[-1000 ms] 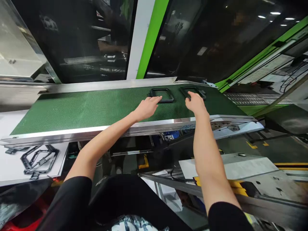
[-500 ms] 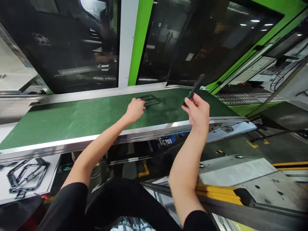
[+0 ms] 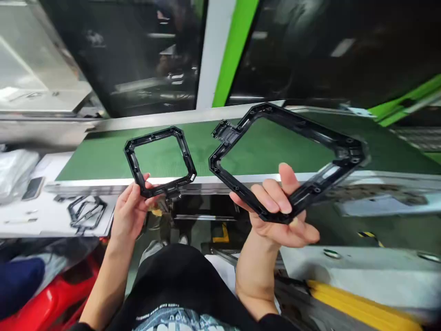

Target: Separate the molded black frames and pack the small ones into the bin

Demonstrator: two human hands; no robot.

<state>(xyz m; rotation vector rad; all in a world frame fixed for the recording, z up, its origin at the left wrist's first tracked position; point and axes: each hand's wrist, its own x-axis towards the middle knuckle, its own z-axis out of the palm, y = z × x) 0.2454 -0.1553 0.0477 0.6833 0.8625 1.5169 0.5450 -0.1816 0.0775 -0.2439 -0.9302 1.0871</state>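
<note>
Smaller frame (image 3: 133,163) sat left of centre, pinched at its lower corner between the thumb and curled fingers of the left hand (image 3: 129,211). Larger frame (image 3: 237,187), right of centre, lay tilted across the right hand (image 3: 282,220), fingers closed loosely over its lower bar, thumb beneath. Both hung before the green conveyor belt (image 3: 103,156). Its far right corner was blurred. Shirt lettering at bottom was unreadable.

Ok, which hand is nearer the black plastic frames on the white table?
Left. The left hand, holding a small black plastic frame, is right of the piled frames; the right hand, holding a large frame, is farther right.
</note>
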